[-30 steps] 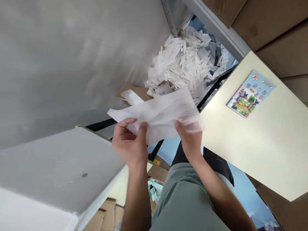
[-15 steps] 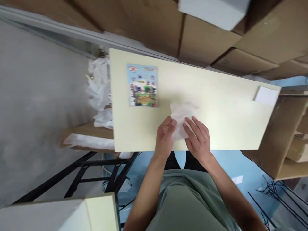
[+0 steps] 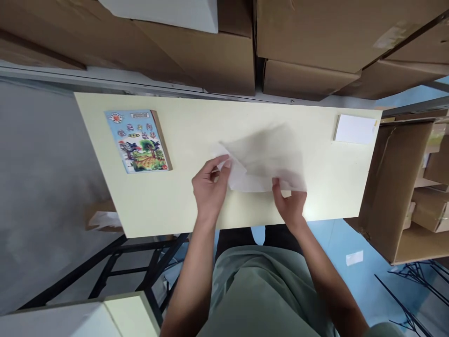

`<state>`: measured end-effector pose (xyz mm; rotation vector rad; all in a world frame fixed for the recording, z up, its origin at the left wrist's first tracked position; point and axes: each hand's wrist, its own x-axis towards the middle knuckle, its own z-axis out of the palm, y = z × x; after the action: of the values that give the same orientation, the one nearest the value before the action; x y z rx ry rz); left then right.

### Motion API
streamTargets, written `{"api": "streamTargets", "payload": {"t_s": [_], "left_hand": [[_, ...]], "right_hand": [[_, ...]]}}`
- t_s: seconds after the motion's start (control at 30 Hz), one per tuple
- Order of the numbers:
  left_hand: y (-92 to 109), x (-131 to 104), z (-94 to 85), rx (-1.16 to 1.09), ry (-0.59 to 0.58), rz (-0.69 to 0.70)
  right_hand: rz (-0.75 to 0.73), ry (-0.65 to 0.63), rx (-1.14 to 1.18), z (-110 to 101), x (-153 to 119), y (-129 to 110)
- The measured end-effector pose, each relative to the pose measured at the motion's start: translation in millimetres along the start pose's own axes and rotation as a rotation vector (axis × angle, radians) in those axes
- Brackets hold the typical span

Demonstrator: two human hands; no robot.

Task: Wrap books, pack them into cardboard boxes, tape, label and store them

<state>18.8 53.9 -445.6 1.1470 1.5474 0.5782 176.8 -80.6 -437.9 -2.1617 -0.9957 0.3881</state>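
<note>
A thin, translucent white sheet [image 3: 261, 164], a plastic bag or tissue by its look, is spread between my hands just over the cream tabletop [image 3: 196, 121]. My left hand [image 3: 212, 185] pinches its left corner, where a flap folds over. At the lower right edge, my right hand [image 3: 289, 201] grips the sheet between thumb and fingers, some of which are hidden beneath it. To the left lies a thick book [image 3: 142, 142] with a blue illustrated cover, touched by neither hand.
A white stack of cards or small box [image 3: 355, 129] lies at the table's right end. Cardboard boxes [image 3: 308, 37] line the far side. An open carton [image 3: 403, 187] stands at right. Black metal legs [image 3: 122, 267] and another pale tabletop [image 3: 129, 313] are at lower left.
My hands have moved apart, and the crumpled white sheet is now opened out wide between them. The view has shifted, so the book appears farther left.
</note>
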Motion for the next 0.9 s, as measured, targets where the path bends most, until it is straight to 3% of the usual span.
{"api": "streamTargets", "payload": {"t_s": [0.13, 0.3, 0.5, 0.63, 0.73, 0.9], "left_hand": [[-3.9, 7.2, 1.4, -0.073, 0.014, -0.034], [-8.1, 8.3, 2.5, 0.002, 0.050, 0.006], [-8.2, 15.7, 6.9, 0.074, 0.076, 0.109], [2.4, 17.1, 15.1, 0.269, 0.221, 0.194], [7.5, 17.3, 16.1, 0.278, 0.251, 0.191], [1.2, 26.2, 1.8, 0.112, 0.196, 0.179]], "right_hand": [[0.340, -0.134, 0.279, -22.4, 10.2, 16.4], [0.519, -0.098, 0.332, -35.2, 34.4, 37.6], [0.470, -0.217, 0.197, -32.5, 67.1, 37.5], [0.383, -0.315, 0.131, -23.2, 73.8, 28.4], [0.336, -0.262, 0.159, -21.0, 70.6, 21.6], [0.367, -0.167, 0.148, -33.5, 62.5, 21.8]]}}
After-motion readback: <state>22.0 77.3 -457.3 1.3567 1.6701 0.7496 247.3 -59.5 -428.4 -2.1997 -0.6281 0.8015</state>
